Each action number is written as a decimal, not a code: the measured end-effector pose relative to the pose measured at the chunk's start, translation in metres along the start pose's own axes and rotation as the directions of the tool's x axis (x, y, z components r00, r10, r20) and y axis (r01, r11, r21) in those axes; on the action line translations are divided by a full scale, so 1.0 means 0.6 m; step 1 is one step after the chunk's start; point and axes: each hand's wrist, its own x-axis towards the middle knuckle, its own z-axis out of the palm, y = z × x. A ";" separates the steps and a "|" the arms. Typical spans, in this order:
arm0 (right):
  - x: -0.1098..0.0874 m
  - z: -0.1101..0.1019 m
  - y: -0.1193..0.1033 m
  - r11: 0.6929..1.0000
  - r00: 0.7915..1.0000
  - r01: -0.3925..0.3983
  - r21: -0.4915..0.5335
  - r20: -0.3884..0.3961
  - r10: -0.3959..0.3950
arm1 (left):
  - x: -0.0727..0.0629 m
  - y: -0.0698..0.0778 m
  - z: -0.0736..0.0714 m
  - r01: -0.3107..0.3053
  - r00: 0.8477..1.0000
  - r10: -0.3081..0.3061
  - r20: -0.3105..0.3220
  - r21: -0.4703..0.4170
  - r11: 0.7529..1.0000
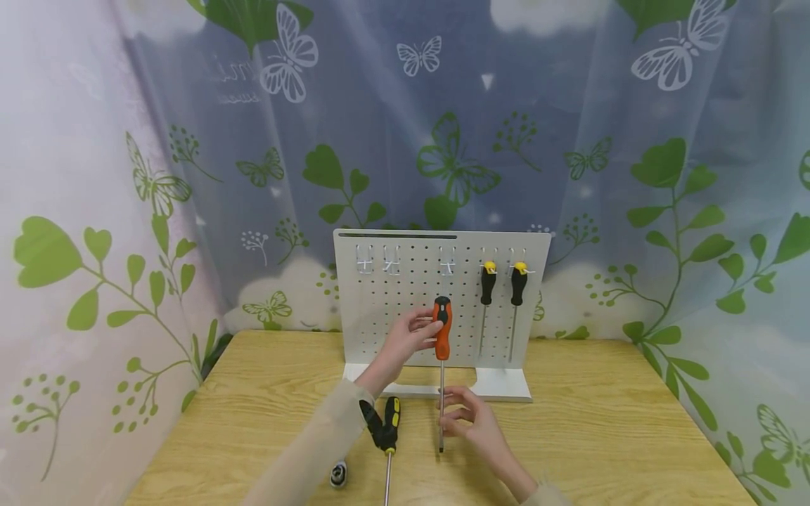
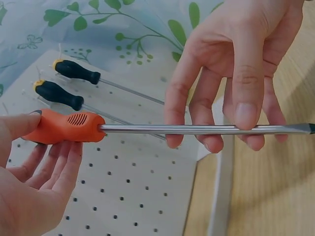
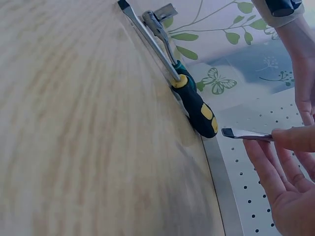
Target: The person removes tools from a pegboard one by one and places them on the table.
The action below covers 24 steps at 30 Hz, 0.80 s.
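Note:
An orange and black flathead screwdriver (image 1: pixel 444 344) is held upright in front of the pegboard (image 1: pixel 380 309), its tip pointing down. My left hand (image 1: pixel 410 336) grips the orange handle between thumb and fingers. Lower down, my right hand (image 1: pixel 476 424) pinches the metal shaft; the left wrist view shows the thumb on one side and the fingertips on the other. Both hands are on this one tool. On the board's right side hang two black and yellow screwdrivers (image 1: pixel 487 284), handles up. Bare white hooks (image 1: pixel 447 261) sit on the board above the held handle.
Another black and yellow screwdriver (image 1: pixel 391 422) lies on the wooden table (image 1: pixel 588 422), beside a ratchet wrench (image 3: pixel 156 24). My left forearm partly covers the wrench in the head view. A patterned curtain (image 1: pixel 380 105) stands behind the board.

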 end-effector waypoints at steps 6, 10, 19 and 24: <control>-0.019 0.005 0.008 0.998 0.998 -0.045 0.044 0.052 0.042 | -0.008 -0.029 0.000 0.057 0.998 -0.057 0.003 -0.009 0.998; -0.032 0.007 0.014 0.995 0.994 -0.078 0.067 0.076 0.073 | -0.014 -0.046 0.001 0.086 0.996 -0.086 -0.001 0.010 0.996; -0.055 0.012 0.021 0.984 0.984 -0.163 0.069 0.086 0.157 | -0.034 -0.075 0.003 0.138 0.990 -0.138 0.006 0.010 0.990; -0.069 0.014 0.022 0.974 0.972 -0.213 0.083 0.119 0.203 | -0.051 -0.087 0.008 0.154 0.988 -0.154 0.013 0.020 0.988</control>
